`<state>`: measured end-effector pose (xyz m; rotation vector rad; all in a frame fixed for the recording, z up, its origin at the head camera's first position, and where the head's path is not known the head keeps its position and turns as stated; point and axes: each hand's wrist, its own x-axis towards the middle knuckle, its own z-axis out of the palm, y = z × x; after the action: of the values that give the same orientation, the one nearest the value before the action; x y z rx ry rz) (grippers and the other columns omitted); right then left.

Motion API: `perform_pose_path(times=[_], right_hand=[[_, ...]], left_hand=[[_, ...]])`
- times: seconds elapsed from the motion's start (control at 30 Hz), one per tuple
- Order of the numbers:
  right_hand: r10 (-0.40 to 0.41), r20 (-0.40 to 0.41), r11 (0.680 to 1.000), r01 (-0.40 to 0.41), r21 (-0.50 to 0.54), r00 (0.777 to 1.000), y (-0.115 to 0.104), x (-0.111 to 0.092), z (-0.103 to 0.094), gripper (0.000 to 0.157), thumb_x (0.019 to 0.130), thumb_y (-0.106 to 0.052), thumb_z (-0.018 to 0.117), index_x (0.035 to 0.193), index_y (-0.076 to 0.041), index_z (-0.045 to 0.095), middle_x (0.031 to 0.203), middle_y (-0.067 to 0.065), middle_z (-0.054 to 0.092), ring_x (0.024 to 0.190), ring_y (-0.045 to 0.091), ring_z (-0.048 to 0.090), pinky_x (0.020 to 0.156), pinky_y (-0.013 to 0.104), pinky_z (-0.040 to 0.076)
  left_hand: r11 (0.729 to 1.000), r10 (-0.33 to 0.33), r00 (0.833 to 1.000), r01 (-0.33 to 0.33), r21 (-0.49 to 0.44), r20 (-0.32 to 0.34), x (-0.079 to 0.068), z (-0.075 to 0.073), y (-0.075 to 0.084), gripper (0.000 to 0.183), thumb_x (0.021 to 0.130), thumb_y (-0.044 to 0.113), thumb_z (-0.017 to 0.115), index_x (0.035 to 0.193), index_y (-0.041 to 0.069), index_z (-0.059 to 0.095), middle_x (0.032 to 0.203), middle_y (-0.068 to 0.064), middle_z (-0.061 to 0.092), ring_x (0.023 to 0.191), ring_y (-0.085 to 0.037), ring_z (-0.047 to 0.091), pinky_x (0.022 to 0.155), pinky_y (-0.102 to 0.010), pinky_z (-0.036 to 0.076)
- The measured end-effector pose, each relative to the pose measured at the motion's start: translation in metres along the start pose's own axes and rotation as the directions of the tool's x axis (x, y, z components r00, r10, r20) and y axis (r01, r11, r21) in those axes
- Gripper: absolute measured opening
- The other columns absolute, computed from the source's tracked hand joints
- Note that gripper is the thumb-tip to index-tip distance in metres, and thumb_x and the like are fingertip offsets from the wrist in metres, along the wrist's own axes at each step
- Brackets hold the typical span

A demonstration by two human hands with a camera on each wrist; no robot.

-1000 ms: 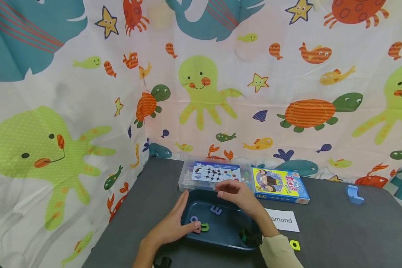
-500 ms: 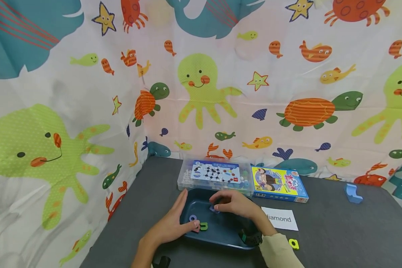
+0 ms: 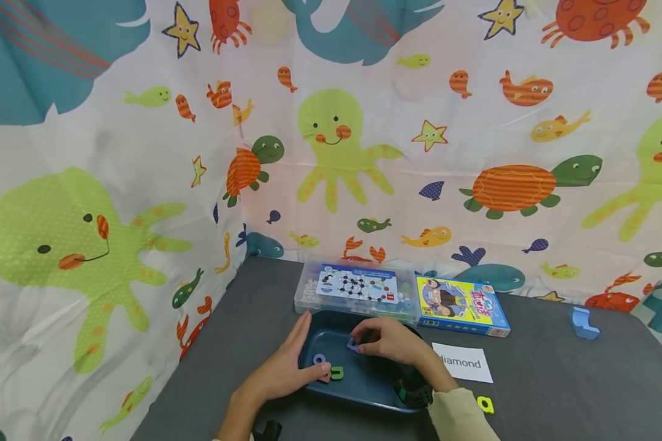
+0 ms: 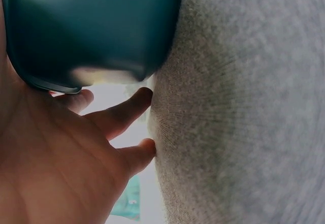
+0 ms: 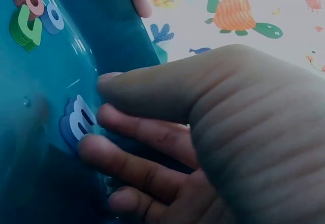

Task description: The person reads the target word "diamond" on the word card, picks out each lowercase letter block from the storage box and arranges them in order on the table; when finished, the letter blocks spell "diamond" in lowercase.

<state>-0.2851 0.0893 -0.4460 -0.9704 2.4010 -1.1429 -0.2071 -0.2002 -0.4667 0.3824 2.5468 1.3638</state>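
Observation:
A dark teal plastic tray (image 3: 364, 398) stands on the table, its left end held by my left hand (image 3: 284, 367). The left thumb hooks over the rim while the fingers spread along the outside wall; in the left wrist view they reach under the tray's edge. Inside it, my right hand (image 3: 388, 343) has its fingertips right at a purple foam letter m (image 5: 78, 122) lying on the tray floor, the thumb apart from it. A purple letter o (image 5: 52, 19), a pink letter (image 5: 30, 0) and a green u-shaped letter (image 5: 26, 28) lie together near the left thumb.
Behind the tray are a clear case of molecule-model parts (image 3: 358, 288) and a blue-and-yellow box (image 3: 463, 306). To the right lie a white card reading "diamond" (image 3: 466, 363), a yellow letter (image 3: 485, 405) and a light-blue curved block (image 3: 585, 323). A patterned cloth hangs behind.
My right hand has come down from above the tray's far rim to the purple letter m. The left hand keeps its hold on the tray's left end.

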Motion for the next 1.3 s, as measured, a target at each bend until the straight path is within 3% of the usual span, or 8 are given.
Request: perform_pose_path(times=[0.17, 0.4, 0.63, 0.93, 1.3], right_hand=[[0.014, -0.002, 0.996, -0.014, -0.085, 1.000, -0.005, -0.001, 0.000, 0.021, 0.097, -0.009, 0.078, 0.118, -0.007, 0.078, 0.108, 0.002, 0.075, 0.088, 0.014, 0.066, 0.078, 0.034, 0.058], [0.010, 0.034, 0.988, -0.004, -0.155, 0.999, -0.017, 0.004, 0.002, 0.026, 0.095, -0.005, 0.079, 0.120, -0.003, 0.077, 0.111, 0.007, 0.074, 0.097, 0.026, 0.066, 0.087, 0.046, 0.059], [0.020, 0.057, 0.985, -0.010, -0.174, 0.998, -0.019, 0.006, 0.003, 0.027, 0.094, -0.003, 0.080, 0.121, -0.002, 0.076, 0.113, 0.008, 0.071, 0.091, 0.021, 0.065, 0.082, 0.039, 0.059], [-0.042, 0.109, 0.987, 0.058, -0.150, 0.993, -0.010, 0.009, 0.007, 0.028, 0.092, -0.004, 0.082, 0.119, -0.004, 0.077, 0.121, 0.006, 0.066, 0.091, 0.020, 0.064, 0.081, 0.032, 0.057], [-0.017, 0.176, 0.999, 0.025, -0.043, 0.984, -0.003, 0.007, 0.006, 0.041, 0.093, -0.007, 0.082, 0.133, -0.006, 0.074, 0.130, 0.003, 0.060, 0.084, 0.013, 0.059, 0.077, 0.028, 0.053]], left_hand=[[1.000, 0.000, 1.000, 0.000, -0.001, -0.005, 0.001, 0.000, 0.001, 0.108, 0.099, 0.055, 0.072, 0.174, 0.016, 0.003, 0.180, -0.003, -0.001, 0.162, -0.034, 0.012, 0.122, -0.070, 0.021], [1.000, 0.007, 1.000, -0.007, -0.001, -0.002, 0.001, 0.002, -0.001, 0.108, 0.100, 0.054, 0.071, 0.174, 0.016, 0.003, 0.180, -0.003, -0.001, 0.162, -0.034, 0.012, 0.122, -0.069, 0.022], [0.999, 0.027, 1.000, -0.027, -0.022, 0.003, 0.000, 0.001, 0.000, 0.108, 0.100, 0.052, 0.072, 0.174, 0.016, 0.003, 0.180, -0.004, -0.001, 0.162, -0.036, 0.012, 0.122, -0.070, 0.021], [1.000, 0.022, 1.000, -0.022, -0.001, 0.006, -0.003, -0.001, 0.002, 0.108, 0.100, 0.054, 0.071, 0.174, 0.016, 0.003, 0.180, -0.003, -0.001, 0.162, -0.034, 0.012, 0.122, -0.069, 0.022], [0.999, 0.034, 0.999, -0.034, -0.004, 0.002, -0.001, 0.000, -0.001, 0.106, 0.101, 0.052, 0.070, 0.174, 0.016, 0.002, 0.180, -0.002, -0.003, 0.163, -0.033, 0.010, 0.122, -0.069, 0.023]])
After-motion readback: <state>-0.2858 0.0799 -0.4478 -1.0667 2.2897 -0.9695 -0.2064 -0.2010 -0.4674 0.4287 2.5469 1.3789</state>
